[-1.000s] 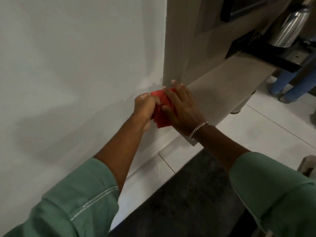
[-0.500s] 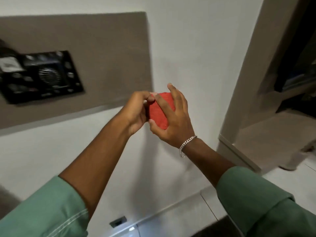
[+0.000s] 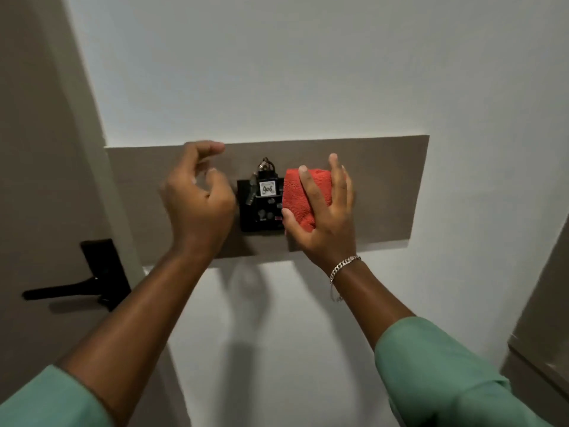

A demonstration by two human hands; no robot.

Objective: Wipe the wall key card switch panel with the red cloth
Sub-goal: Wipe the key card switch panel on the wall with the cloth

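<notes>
Half the switch panel (image 3: 260,208) hides behind red cloth (image 3: 297,198).

I can read one thing only: a small white tag (image 3: 267,188) set in the top of the black switch panel (image 3: 260,214), handwritten, which looks like "A06".

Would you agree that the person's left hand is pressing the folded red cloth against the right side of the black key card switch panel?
Not quite: the head view shows the right hand pressing the folded red cloth against the right side of the black key card switch panel. The left hand is empty, loosely curled, to the panel's left.
</notes>
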